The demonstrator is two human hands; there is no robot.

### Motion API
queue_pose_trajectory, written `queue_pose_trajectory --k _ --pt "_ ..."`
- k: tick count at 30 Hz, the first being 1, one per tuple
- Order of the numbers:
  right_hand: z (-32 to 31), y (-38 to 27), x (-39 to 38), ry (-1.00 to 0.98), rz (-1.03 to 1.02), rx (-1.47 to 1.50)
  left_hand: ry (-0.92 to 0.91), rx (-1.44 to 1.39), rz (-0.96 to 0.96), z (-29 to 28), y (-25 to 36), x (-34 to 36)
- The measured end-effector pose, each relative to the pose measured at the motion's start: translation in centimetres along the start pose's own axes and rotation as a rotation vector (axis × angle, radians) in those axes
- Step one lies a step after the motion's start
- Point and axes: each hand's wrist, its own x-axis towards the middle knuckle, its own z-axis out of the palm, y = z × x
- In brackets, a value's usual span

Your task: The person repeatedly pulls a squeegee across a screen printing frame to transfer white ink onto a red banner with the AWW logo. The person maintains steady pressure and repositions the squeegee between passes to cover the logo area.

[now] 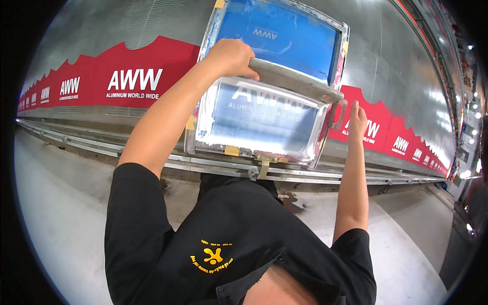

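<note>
One printing frame (205, 119) lies over the near side of a long metal-topped desk (401, 56), directly before the worker I am observing. Its metal border is scuffed and smeared with whitish residue, with scraps of yellow tape (232, 151) at the edges. The mesh (284, 38) is deep blue in the upper part and paler, greyish blue in the lower, where white lettering shows; a small, faint inverted mark sits in the upper part. One grey squeegee (295, 80) spans the frame, slightly tilted, dividing the mesh into two visible areas.

Two hands are in view. The left hand (231, 58) has its fingers wrapped over the squeegee's left end, gripping it. The right hand (358, 122), seen edge-on, is just beside the frame's one visible side handle (339, 114); its fingers look extended and closed on nothing.

Red pieces (134, 73) with white lettering run in a row to both sides (the far ones shrink too small to count). One metal rail assembly (168, 163) follows the near edge.
</note>
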Motion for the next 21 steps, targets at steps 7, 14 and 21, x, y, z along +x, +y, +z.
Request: queue_pose_trajectory --k 7,14,21 --pt "3.9 -2.7 -0.9 -0.202 0.439 0.333 -0.022 -0.105 0.014 1.1 -1.6 1.8" --pt "1.2 -3.5 -1.6 -0.203 0.393 0.414 0.004 -0.298 -0.055 3.9 3.7 -2.5" --pt "-2.0 -5.3 -3.3 -0.215 0.345 0.583 0.157 -0.279 -0.012 11.5 11.5 -17.5"
